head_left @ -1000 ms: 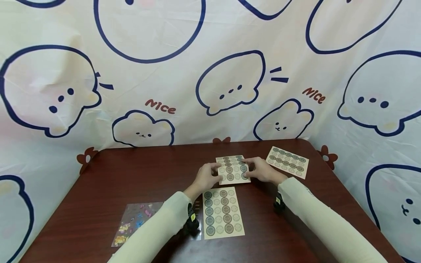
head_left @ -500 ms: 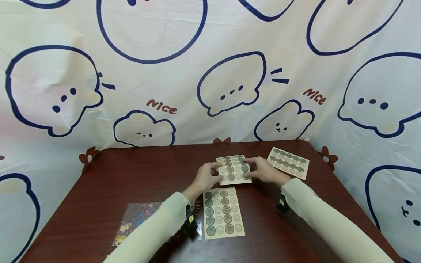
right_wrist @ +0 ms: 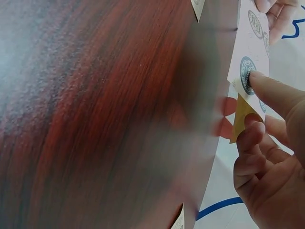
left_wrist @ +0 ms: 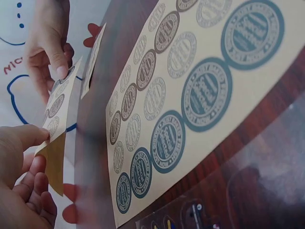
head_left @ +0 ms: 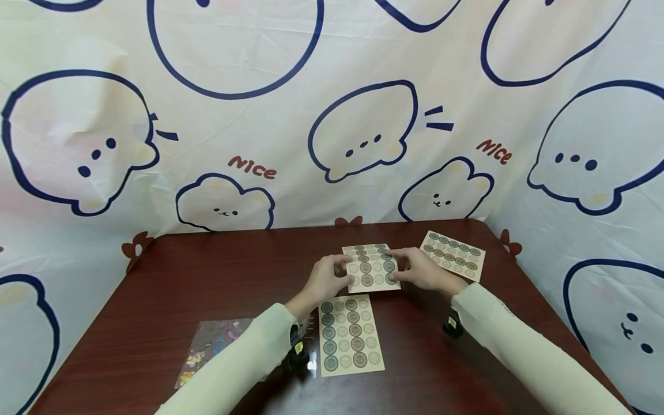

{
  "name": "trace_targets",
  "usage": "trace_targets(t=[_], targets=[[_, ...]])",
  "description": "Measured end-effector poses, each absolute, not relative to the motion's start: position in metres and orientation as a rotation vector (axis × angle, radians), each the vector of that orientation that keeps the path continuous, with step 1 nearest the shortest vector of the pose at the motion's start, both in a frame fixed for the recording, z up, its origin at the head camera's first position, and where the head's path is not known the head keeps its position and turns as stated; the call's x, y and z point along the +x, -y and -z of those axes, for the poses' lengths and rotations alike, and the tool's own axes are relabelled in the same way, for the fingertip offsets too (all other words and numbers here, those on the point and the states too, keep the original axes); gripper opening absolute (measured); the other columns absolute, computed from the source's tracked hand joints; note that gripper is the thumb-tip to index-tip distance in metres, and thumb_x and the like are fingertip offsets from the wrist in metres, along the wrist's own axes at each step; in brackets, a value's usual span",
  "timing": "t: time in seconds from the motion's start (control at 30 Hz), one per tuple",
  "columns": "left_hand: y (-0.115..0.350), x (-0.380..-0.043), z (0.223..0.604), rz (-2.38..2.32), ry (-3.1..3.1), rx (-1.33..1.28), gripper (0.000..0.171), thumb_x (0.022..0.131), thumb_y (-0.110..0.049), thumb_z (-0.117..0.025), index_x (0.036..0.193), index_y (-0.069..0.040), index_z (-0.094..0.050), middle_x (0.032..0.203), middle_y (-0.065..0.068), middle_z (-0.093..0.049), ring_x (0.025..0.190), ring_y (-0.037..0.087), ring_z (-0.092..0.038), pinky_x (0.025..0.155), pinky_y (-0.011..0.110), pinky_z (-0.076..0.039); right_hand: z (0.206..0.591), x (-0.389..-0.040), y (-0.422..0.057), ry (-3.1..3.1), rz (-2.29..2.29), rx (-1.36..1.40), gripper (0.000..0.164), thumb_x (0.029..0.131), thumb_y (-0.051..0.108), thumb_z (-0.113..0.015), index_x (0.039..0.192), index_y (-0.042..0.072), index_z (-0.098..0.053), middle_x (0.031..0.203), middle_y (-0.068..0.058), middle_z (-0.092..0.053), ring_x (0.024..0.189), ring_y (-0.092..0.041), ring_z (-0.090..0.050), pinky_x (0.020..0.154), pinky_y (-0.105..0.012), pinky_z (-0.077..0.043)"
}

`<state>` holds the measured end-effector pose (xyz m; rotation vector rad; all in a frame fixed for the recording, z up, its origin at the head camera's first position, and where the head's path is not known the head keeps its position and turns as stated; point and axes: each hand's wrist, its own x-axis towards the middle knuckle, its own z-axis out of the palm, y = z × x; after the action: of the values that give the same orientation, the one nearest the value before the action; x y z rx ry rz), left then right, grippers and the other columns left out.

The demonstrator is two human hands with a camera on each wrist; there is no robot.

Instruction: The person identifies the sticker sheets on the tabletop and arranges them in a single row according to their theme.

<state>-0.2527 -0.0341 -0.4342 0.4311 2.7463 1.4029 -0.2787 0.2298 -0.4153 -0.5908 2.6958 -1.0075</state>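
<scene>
Both hands hold a cream sheet of round stickers (head_left: pixel 371 268) above the far part of the table. My left hand (head_left: pixel 324 280) pinches its left edge between thumb and fingers; the left wrist view shows the same left hand (left_wrist: pixel 21 176) at the sheet's near side. At the right edge my right hand (head_left: pixel 421 270) pinches it, and in the right wrist view the thumb presses on a dark round sticker (right_wrist: pixel 247 76). A gold-brown surface (right_wrist: pixel 244 117) shows below the printed face. A second sticker sheet (head_left: pixel 350 334) lies flat nearer me, with green and brown seals.
A third sticker sheet (head_left: pixel 453 255) lies at the table's back right. Left of centre is a clear plastic sheet with colourful small figures (head_left: pixel 207 349), partly covered by the left sleeve (head_left: pixel 244 357). A patterned cloth (head_left: pixel 290 127) hangs behind the brown table (head_left: pixel 223 271).
The right hand has shifted slightly right, and the held sticker sheet has moved slightly right too. Both hands keep their pinch. The other sheets stay in place.
</scene>
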Motion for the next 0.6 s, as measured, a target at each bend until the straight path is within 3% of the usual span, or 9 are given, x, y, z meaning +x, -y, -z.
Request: trace_targets(t=[0.23,0.6], targets=[[0.033,-0.248,0.43,-1.395,-2.758,0.456,0.042,0.088,-0.012,-0.075,0.13,-0.012,-0.068,0.102,0.004,-0.063,0.087,0.018,-0.053,0.072,0.029,-0.042,0.413,-0.273,-0.235,-2.716,1.002,-0.638,0.062,0.09,0.015,-0.076,0.145,0.001,-0.053,0.109,-0.013,-0.068,0.065,-0.017,-0.053,0.056,-0.028,-0.045],[0.032,-0.242,0.427,-1.392,-2.749,0.516,0.042,0.088,-0.012,-0.075,0.129,-0.011,-0.068,0.097,0.002,-0.063,0.084,0.016,-0.053,0.07,0.027,-0.043,0.41,-0.266,-0.241,-2.711,1.011,-0.64,0.061,0.09,0.014,-0.076,0.145,0.003,-0.053,0.111,-0.012,-0.067,0.06,-0.014,-0.051,0.052,-0.027,-0.044]])
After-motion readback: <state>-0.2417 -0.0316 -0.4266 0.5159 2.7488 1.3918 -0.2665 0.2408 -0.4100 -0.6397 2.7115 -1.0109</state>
